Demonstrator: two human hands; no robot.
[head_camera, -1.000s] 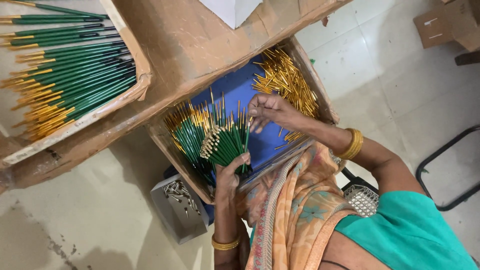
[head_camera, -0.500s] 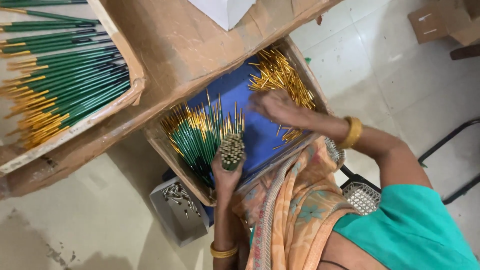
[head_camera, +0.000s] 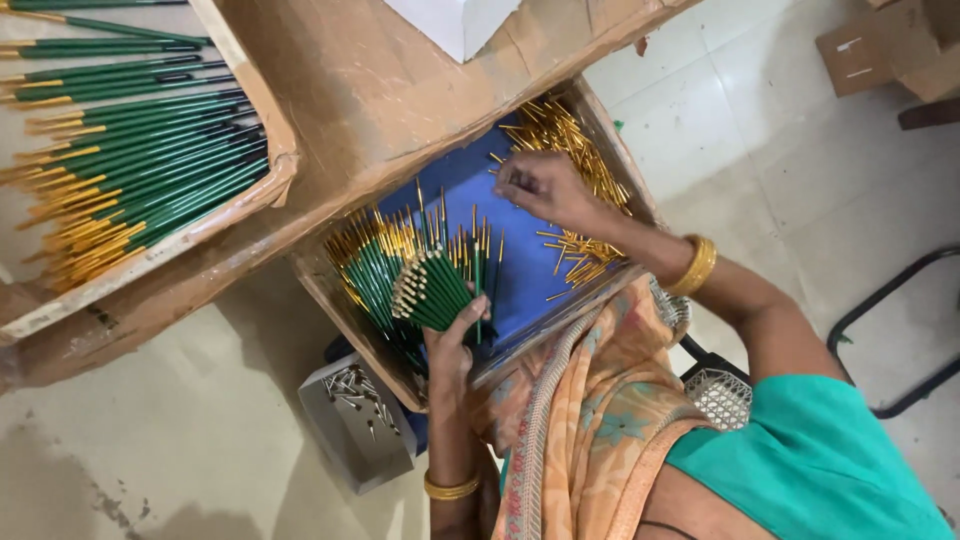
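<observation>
my right hand (head_camera: 540, 185) has left the bundle of green pencils (head_camera: 432, 288) clenched in my left hand (head_camera: 452, 340), now pinching loose gold ferrules (head_camera: 565, 140) at the wooden tray's (head_camera: 320, 280) far corner.

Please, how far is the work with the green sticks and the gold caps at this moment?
Done: many capped green sticks lie in the blue-lined tray, and more fill the side box. In hand: the left hand grips a bundle of sticks with bare ends, while the right hand reaches into the loose gold caps. Left: that bundle and a large pile of caps.
</observation>
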